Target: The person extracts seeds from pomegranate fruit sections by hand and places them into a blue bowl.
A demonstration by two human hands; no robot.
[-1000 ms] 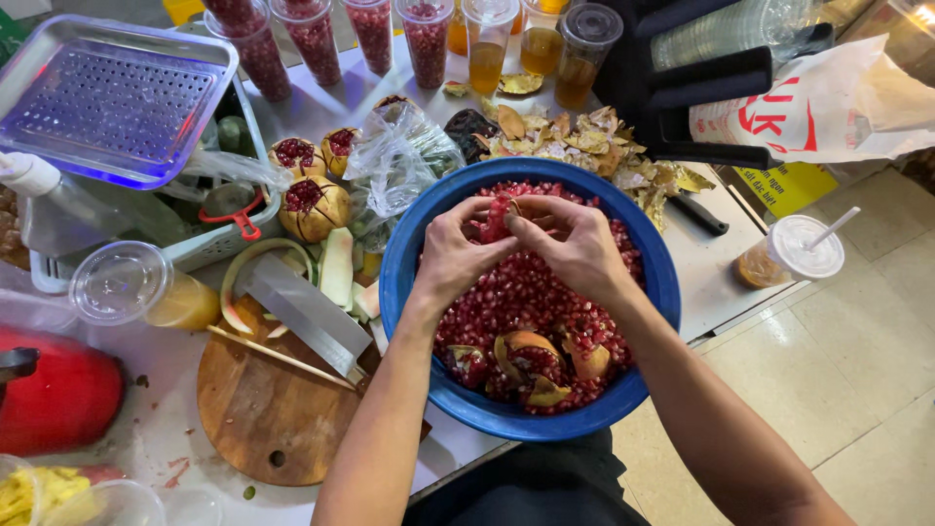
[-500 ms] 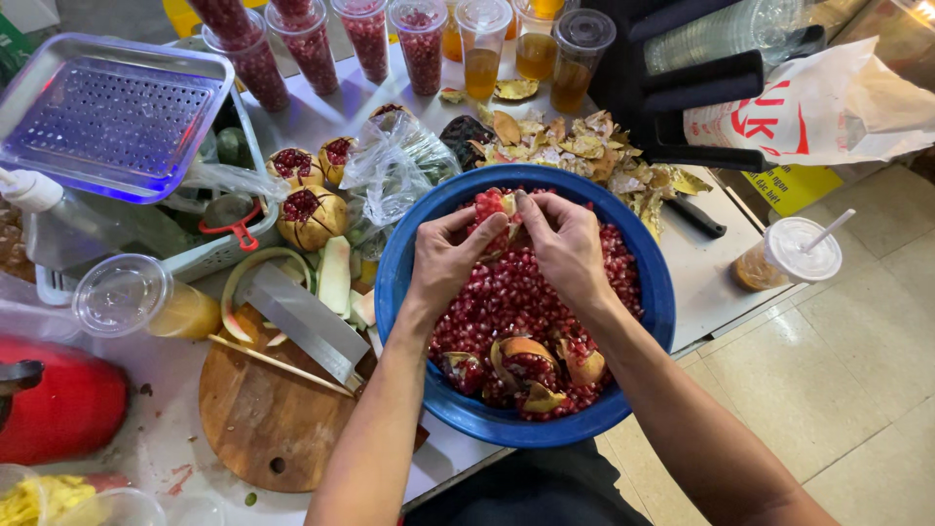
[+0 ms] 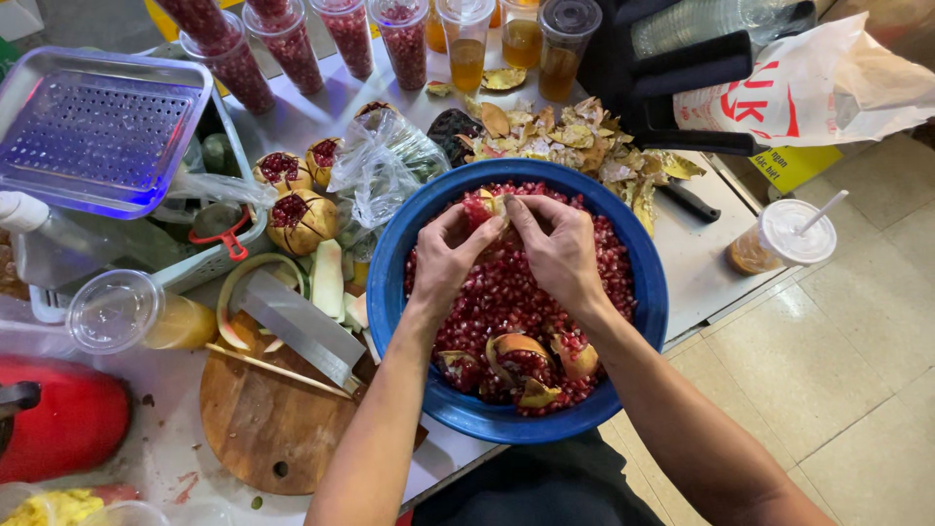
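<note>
Blue plastic bowl (image 3: pixel 399 292) is seen at centre of the head view, on the near edge of the worktop (image 3: pixel 696 253), filled with red pomegranate seeds (image 3: pixel 506 292). A pomegranate piece (image 3: pixel 484 206) is held over the far side of the bowl, pinched between both hands. Left hand (image 3: pixel 446 258): fingers closed on the piece from the left. Right hand (image 3: pixel 560 255): fingers closed on it from the right, thumb tips of the two hands touching or nearly so. Emptied shell pieces (image 3: pixel 521 365) are lying in the near part of the bowl.

Left of the bowl: a round wooden board (image 3: pixel 263 429) with a cleaver (image 3: pixel 297 326) laid across it, and a thin stick just beside the blade. Cut pomegranates (image 3: pixel 297 219) are sitting far left, against a clear plastic bag (image 3: pixel 385 166). Dry peel scraps (image 3: pixel 575 136) are heaped beyond the bowl. Seed-filled cups (image 3: pixel 351 34) are lined up along the far edge. A lidded cup with straw (image 3: pixel 789 239) is standing right of the bowl, well apart from the hands.
</note>
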